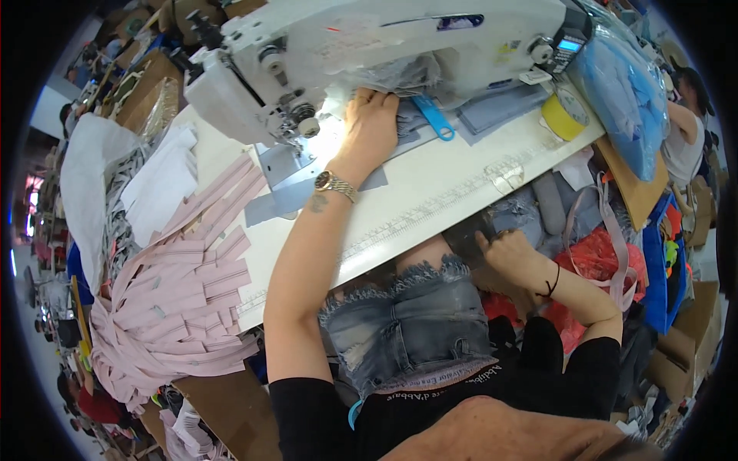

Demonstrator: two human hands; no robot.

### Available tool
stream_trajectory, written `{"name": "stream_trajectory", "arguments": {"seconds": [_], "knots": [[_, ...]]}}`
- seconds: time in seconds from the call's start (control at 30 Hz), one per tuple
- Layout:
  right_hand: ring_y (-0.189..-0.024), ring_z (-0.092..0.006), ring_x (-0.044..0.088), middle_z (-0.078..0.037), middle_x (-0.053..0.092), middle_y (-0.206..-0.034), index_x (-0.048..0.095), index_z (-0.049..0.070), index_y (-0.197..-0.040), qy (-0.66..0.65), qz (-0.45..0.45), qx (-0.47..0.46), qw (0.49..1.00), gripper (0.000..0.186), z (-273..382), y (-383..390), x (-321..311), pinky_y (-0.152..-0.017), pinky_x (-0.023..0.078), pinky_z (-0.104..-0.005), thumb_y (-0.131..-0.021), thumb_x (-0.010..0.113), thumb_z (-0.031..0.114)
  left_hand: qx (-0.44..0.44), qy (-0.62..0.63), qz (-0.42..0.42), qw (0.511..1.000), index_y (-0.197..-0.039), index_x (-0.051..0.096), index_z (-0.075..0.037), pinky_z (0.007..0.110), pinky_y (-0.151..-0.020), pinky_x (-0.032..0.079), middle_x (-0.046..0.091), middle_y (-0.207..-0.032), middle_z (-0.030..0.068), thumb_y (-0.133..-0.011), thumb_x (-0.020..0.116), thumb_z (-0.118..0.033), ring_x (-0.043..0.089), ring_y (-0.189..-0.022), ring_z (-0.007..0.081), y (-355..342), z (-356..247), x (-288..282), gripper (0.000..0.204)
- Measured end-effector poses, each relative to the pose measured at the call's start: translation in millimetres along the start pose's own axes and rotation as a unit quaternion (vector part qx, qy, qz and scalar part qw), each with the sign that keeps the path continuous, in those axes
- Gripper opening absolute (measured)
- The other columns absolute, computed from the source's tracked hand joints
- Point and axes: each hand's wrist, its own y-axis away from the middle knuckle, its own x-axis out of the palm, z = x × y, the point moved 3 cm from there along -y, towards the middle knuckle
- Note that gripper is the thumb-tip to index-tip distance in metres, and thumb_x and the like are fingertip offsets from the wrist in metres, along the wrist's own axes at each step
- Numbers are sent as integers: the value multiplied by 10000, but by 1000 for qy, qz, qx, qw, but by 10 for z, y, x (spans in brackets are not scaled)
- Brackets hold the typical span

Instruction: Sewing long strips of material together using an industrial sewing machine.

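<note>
My left hand (pixel 370 127) reaches in under the arm of a white sewing machine (pixel 369 46). Its fingers are bent together over crumpled grey cloth (pixel 411 119); the tips are partly hidden. Flat grey-blue fabric pieces (pixel 288 196) lie beneath the lit needle area and below my wrist. Right beside that hand is a bright blue flat tool with a holed end (pixel 435 119). My right hand (pixel 509 257) hovers past the table's near edge, above my lap, with curled fingers. Whatever it may hold is too small or hidden to make out.
Pink zipper strips (pixel 177 292) hang in a heap off the table's left side, beside white cloth (pixel 163 180). A ruler strip (pixel 430 203) runs along the front edge. At the right are folded grey cloth (pixel 503 107), a yellow tape roll (pixel 565 115) and a blue plastic bag (pixel 626 100).
</note>
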Motion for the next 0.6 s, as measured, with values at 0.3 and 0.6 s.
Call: {"name": "stream_trajectory", "arguments": {"seconds": [0.3, 0.6], "knots": [[-742, -250, 597, -58, 615, -796, 636, 67, -822, 40, -444, -160, 881, 79, 136, -710, -1148, -695, 499, -365, -780, 696, 97, -12, 81, -33, 996, -1087, 668, -9, 433, -925, 504, 689, -1076, 161, -808, 527, 55, 599, -1057, 354, 56, -45, -194, 320], [-829, -229, 611, -26, 646, -859, 680, 65, -870, -4, -538, -149, 829, 125, -158, -1107, -1010, -734, 497, -340, -754, 727, 56, 86, 115, -12, 990, -1039, 669, -27, 389, -786, 537, 695, -1013, 120, -788, 622, 55, 641, -919, 316, 349, -324, -877, 268]]}}
